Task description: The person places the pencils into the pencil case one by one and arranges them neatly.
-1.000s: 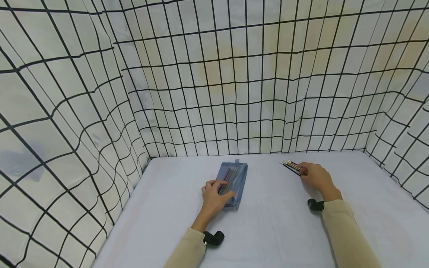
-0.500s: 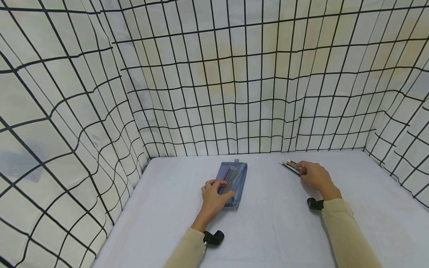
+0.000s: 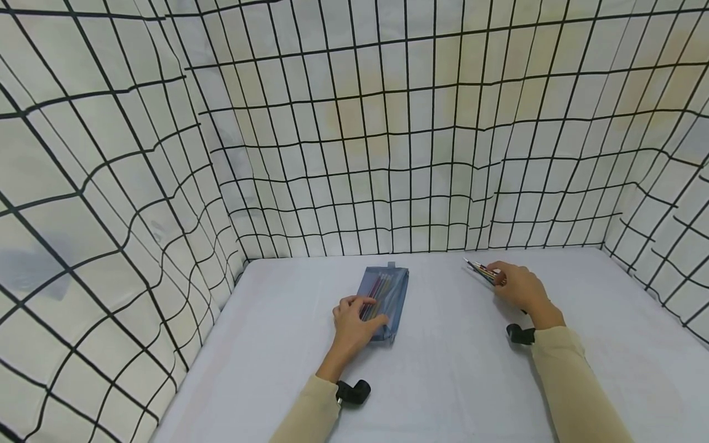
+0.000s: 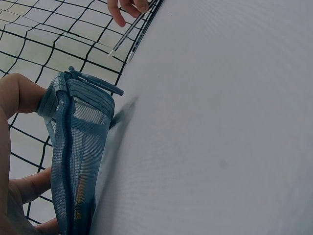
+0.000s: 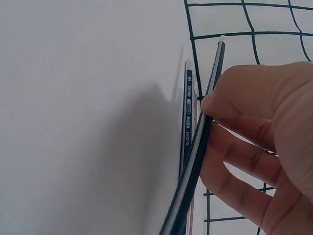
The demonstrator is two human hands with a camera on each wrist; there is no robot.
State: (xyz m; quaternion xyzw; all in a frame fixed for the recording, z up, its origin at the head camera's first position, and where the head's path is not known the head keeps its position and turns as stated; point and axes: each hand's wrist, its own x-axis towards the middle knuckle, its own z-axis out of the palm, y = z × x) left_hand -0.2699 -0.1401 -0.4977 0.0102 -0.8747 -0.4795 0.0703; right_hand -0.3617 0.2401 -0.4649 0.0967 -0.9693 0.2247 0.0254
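Right of head-view centre, our right hand (image 3: 520, 288) pinches a dark grey-striped pencil (image 5: 197, 147) slanting upper-left, our left hand (image 3: 353, 323) holding a blue mesh pouch (image 3: 396, 301) leftward.

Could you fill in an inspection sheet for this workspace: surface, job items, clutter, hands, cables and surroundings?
Surface: white tabletop, smooth-looking.
Job's things: blue mesh pouch with slim coloured pencils showing inside; a dark striped pencil in hand, and a lettered pencil close beside it; whether those two touch, cannot tell.
Clutter: nothing seen.
Left hand: holds the pouch, thumb and fingers on it.
Right hand: pinches the striped pencil between thumb and fingers.
Cables: nothing seen.
Surroundings: pale backdrop with a black grid behind and at both sides; a black device at each wrist.
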